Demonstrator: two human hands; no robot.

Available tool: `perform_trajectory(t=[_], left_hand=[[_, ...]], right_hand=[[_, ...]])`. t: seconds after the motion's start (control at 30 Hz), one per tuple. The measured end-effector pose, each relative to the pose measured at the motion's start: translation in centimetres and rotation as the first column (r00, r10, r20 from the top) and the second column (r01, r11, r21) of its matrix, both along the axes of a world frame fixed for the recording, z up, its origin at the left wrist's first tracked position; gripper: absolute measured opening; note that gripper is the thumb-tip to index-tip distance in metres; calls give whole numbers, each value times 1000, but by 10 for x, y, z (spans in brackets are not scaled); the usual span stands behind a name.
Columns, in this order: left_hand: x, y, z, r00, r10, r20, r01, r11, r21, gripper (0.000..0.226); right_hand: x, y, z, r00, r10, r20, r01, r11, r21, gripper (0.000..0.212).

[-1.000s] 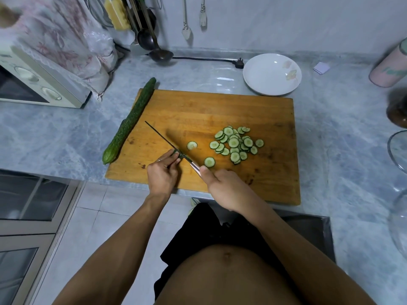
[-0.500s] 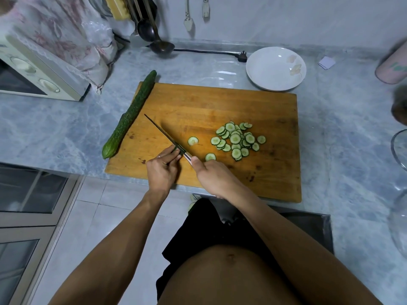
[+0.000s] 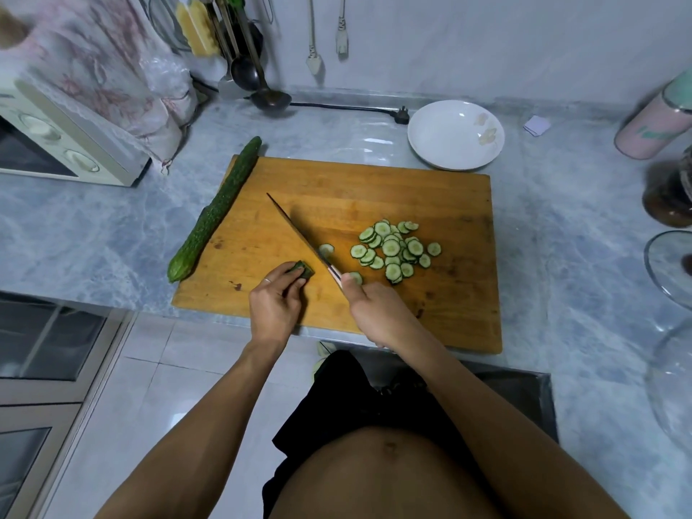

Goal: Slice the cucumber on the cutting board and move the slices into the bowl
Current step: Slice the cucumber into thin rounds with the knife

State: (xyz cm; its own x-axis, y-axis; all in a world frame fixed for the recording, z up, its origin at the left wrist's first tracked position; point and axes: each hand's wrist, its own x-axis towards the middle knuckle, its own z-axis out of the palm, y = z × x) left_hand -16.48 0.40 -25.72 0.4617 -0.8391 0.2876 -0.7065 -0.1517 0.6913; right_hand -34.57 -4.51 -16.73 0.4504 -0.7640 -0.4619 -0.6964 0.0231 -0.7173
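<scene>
On the wooden cutting board (image 3: 374, 196) lies a pile of several cucumber slices (image 3: 393, 250), with single slices beside the blade. My left hand (image 3: 275, 307) pinches a short cucumber stub (image 3: 302, 270) near the board's front. My right hand (image 3: 374, 312) grips the handle of a knife (image 3: 299, 236), whose blade runs diagonally up and to the left across the board, just right of the stub. A whole cucumber (image 3: 215, 209) lies along the board's left edge, partly on the counter. The white bowl (image 3: 455, 134) stands empty beyond the board's far right corner.
A toaster oven (image 3: 56, 144) under a floral cloth sits at the left. Ladles (image 3: 258, 80) and a power cord lie at the back wall. A pink canister (image 3: 655, 125), a dark jar (image 3: 670, 196) and glassware (image 3: 670, 267) stand at the right.
My left hand has drawn back from the blade and turned, so the cucumber stub now shows between its fingers. The knife stays at about the same place on the board.
</scene>
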Motion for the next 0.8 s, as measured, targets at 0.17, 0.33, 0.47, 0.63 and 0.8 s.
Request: perform_trajectory(t=[0.17,0.33,0.47,0.63,0.8], left_hand=[[2,-1,1,1000,20,-3,-20,999,38,26],[0,0,0,1000,21,-23,-20,999,50,31],[1,-1,0,999,37,-31,-34,996,77,32],[2,0,1,1000,12,-8,-11,996,88,30],[3,3,3,998,-48,52,41,993,115,32]], right_hand=[[-5,12,7,998,62,1,-62,998,-26,67],[-6,22,7,994,104,-8,-105,993,-50,71],[-9,27,8,993,121,-9,-121,991,-56,67],[-8,26,10,992,123,-9,-124,991,-42,67],[3,21,6,996,94,-9,-94,995,-22,65]])
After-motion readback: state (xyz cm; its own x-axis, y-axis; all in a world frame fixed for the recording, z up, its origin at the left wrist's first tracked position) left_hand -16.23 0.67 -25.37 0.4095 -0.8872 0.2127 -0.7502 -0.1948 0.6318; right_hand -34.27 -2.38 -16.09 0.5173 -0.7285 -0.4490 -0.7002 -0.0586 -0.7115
